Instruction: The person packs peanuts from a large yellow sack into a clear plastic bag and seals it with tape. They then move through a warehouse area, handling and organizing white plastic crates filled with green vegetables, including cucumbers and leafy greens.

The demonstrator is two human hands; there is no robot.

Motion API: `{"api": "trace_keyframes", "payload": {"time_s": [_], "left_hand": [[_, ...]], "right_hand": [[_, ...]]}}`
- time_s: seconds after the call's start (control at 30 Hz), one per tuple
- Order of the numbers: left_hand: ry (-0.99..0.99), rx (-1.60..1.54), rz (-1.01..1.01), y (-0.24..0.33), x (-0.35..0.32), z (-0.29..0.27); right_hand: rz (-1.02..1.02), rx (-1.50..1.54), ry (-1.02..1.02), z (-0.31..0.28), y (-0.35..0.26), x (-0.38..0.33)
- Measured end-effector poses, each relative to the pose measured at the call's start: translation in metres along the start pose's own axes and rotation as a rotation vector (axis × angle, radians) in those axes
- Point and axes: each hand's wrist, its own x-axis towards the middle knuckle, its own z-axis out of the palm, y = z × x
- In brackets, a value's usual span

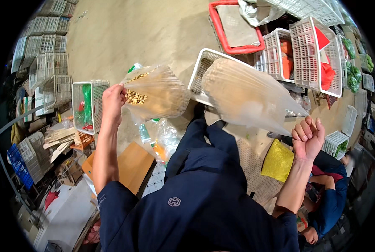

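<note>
On the left, my left hand [114, 100] pinches the edge of a clear plastic bag [170, 94], which fans out to the right in creases. Small golden-brown pieces that look like unshelled peanuts [135, 97] show at this bag, close to my fingers. A second, larger plastic bag [233, 92], cloudy and tan-looking, lies over a white plastic crate [199, 69]. Its narrow end stretches right to my right hand [308, 138], whose fingers are curled at the bag's edge. What fills the larger bag cannot be made out.
A red-rimmed basket [261, 45] and white crates [318, 59] stand at the far right. At left, a white crate [99, 105] holds green netting. A yellow sack [278, 159] lies near my right forearm. Another person [330, 201] crouches at lower right. A wooden board [135, 166] lies below left.
</note>
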Motion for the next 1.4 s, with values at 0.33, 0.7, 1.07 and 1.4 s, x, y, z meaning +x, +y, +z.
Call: {"api": "trace_keyframes", "payload": {"time_s": [0.33,0.7,1.07,1.4], "left_hand": [[0.099,-0.069,-0.108,0.029,-0.035,-0.010],[-0.009,-0.239,-0.184,0.101,-0.059,0.046],[-0.064,-0.252,-0.301,0.140,-0.059,0.122],[-0.208,-0.294,-0.311,0.146,-0.085,0.208]], "right_hand": [[0.105,-0.040,0.178,-0.087,0.079,0.103],[0.099,-0.131,0.257,-0.167,0.201,0.185],[0.189,-0.501,0.302,-0.239,0.223,0.174],[-0.613,-1.126,0.662,-0.193,0.176,0.151]]}}
